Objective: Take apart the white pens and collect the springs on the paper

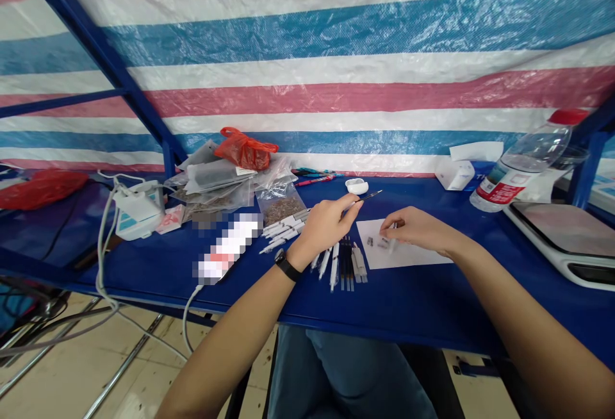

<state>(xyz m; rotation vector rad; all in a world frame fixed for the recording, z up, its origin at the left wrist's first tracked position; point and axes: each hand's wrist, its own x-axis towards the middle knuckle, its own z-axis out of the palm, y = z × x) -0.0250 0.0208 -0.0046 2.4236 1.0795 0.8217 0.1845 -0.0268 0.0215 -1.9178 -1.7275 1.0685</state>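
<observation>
My left hand point(324, 227), with a black watch point(287, 265) on its wrist, pinches a thin dark metal tool, probably tweezers point(369, 196), whose tip points right. My right hand point(416, 227) rests over a white paper sheet point(413, 257), its fingertips closed on a small white piece point(392, 243). Several tiny grey parts point(382, 243) lie on the sheet beside those fingers. Several white and black slender tubes point(335, 266) lie in a row between my hands, just below the left hand. More white tubes point(283, 232) lie to its left.
Plastic bags of brown granules point(279, 204) and a red bag point(245, 150) stand at the back of the blue table point(394, 307). A water bottle point(523, 169), tissue box point(454, 174) and digital scale point(562, 239) are on the right. Cables trail from a white adapter point(137, 211) over the left edge.
</observation>
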